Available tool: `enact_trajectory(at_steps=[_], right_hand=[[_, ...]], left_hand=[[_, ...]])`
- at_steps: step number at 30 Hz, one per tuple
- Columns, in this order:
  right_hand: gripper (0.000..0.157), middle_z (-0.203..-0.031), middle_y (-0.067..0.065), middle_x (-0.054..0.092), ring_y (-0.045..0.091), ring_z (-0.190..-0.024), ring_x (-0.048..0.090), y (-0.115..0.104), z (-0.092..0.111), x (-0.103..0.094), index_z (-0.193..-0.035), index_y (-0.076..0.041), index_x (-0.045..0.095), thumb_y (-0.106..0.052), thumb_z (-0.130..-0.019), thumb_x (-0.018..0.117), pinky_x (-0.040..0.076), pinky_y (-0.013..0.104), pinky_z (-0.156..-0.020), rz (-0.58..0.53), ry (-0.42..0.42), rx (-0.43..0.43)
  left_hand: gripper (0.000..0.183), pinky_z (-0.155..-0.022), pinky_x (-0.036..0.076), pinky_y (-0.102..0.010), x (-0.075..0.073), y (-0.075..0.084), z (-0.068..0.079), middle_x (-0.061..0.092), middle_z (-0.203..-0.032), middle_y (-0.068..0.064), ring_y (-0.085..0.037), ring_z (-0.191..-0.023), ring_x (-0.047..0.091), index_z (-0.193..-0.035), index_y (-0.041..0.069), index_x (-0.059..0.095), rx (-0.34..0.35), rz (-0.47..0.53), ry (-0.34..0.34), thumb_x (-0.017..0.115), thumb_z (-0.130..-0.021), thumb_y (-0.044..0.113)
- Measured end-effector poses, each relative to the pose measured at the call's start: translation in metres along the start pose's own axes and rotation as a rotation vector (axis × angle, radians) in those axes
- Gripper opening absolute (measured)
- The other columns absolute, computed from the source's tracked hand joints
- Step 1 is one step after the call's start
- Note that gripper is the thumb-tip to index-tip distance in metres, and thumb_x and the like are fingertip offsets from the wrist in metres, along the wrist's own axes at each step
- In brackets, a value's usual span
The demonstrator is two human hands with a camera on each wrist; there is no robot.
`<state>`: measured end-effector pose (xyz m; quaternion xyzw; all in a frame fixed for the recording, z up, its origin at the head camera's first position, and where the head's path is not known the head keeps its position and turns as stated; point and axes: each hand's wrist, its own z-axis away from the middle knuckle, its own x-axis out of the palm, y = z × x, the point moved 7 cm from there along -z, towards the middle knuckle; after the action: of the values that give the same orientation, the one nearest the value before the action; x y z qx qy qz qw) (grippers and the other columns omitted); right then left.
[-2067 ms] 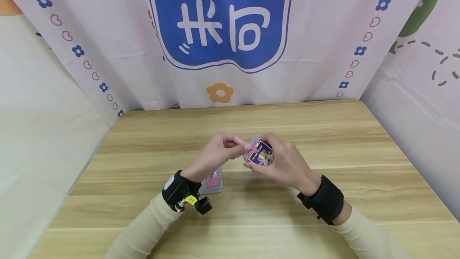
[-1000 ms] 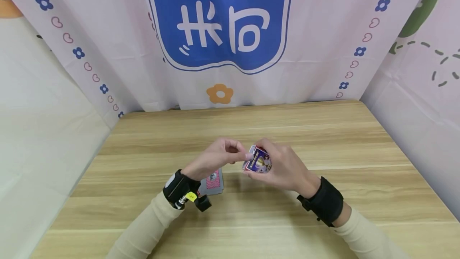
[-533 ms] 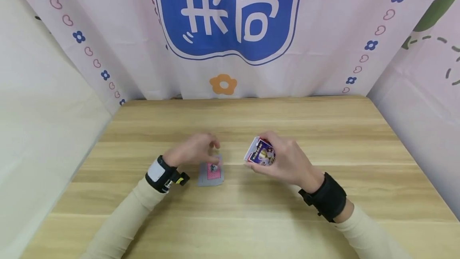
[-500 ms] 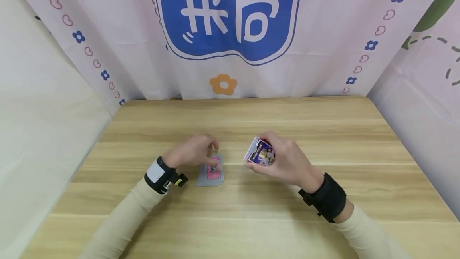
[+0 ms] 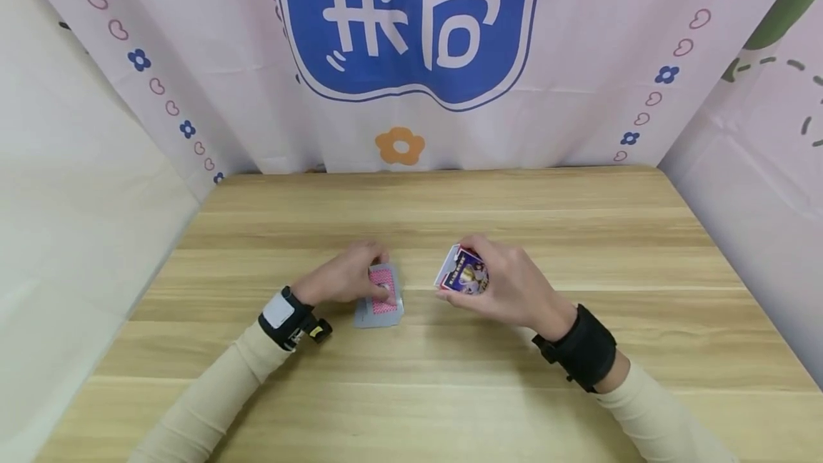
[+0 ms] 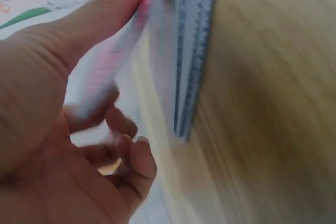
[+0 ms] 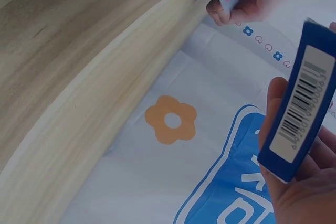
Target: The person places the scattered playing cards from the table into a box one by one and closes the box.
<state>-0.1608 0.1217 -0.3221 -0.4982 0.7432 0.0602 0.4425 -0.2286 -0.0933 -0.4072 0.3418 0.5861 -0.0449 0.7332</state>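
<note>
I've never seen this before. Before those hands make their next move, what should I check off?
1. Right hand holding the card box: ok.
2. Left hand holding a pink-backed card: ok.
3. Only one card held: cannot tell, it's blurred in the left wrist view.
4. Hands apart from each other: ok.
5. Room inside the box: cannot tell, its inside is hidden.
6. Table free of cards: not ok, a pile lies there.

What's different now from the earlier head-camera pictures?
The left hand has moved leftward from the card box to the card pile, where it pinches at least one pink-backed card, lifted at a tilt. The right hand still grips the box in about the same place; the pile stays on the table.
</note>
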Motion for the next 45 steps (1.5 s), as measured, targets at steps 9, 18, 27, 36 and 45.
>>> enact_trajectory(at_steps=[9, 18, 27, 36, 45], right_hand=[[0.062, -0.081, 0.000, 0.061, 0.005, -0.061, 0.053, 0.000, 0.002, 0.008, -0.108, -0.005, 0.053, -0.044, -0.067, 0.080, 0.049, 0.024, -0.046, -0.021, -0.038, 0.006], [0.063, -0.078, -0.001, 0.059, 0.005, -0.058, 0.051, 0.000, 0.003, 0.009, -0.108, -0.006, 0.053, -0.045, -0.067, 0.080, 0.046, 0.023, -0.043, -0.023, -0.058, 0.015], [0.059, -0.081, -0.006, 0.059, 0.000, -0.060, 0.053, -0.007, 0.003, 0.013, -0.108, -0.007, 0.053, -0.041, -0.068, 0.080, 0.048, 0.017, -0.046, -0.088, -0.101, -0.025], [0.059, -0.078, -0.008, 0.059, -0.001, -0.057, 0.052, -0.012, 0.001, 0.015, -0.109, -0.007, 0.053, -0.042, -0.069, 0.079, 0.045, 0.016, -0.043, -0.055, -0.105, -0.048], [0.060, -0.075, -0.001, 0.061, 0.003, -0.054, 0.052, -0.010, 0.002, 0.015, -0.106, -0.003, 0.051, -0.043, -0.071, 0.078, 0.047, 0.018, -0.041, -0.042, -0.081, -0.015]], left_hand=[[0.030, -0.043, 0.038, -0.022, -0.007, 0.019, 0.005, 0.054, -0.055, 0.011, -0.002, -0.049, 0.047, -0.070, 0.020, 0.061, 0.084, 0.097, 0.011, 0.071, -0.078, 0.047], [0.019, -0.047, 0.048, -0.029, -0.037, 0.059, 0.014, 0.060, -0.069, 0.002, -0.010, -0.056, 0.055, -0.091, 0.016, 0.062, 0.193, 0.441, 0.116, 0.067, -0.087, 0.034], [0.025, -0.051, 0.053, -0.033, -0.053, 0.103, 0.016, 0.065, -0.079, -0.007, -0.017, -0.062, 0.060, -0.110, 0.012, 0.058, 0.222, 0.579, 0.123, 0.069, -0.087, 0.014], [0.023, -0.047, 0.050, -0.025, -0.058, 0.113, 0.013, 0.063, -0.078, -0.007, -0.014, -0.058, 0.057, -0.106, 0.007, 0.057, 0.228, 0.518, 0.266, 0.067, -0.086, 0.004], [0.021, -0.046, 0.054, -0.030, -0.048, 0.103, 0.008, 0.063, -0.082, -0.003, -0.014, -0.058, 0.061, -0.106, 0.015, 0.056, 0.273, 0.560, 0.382, 0.068, -0.088, 0.017]])
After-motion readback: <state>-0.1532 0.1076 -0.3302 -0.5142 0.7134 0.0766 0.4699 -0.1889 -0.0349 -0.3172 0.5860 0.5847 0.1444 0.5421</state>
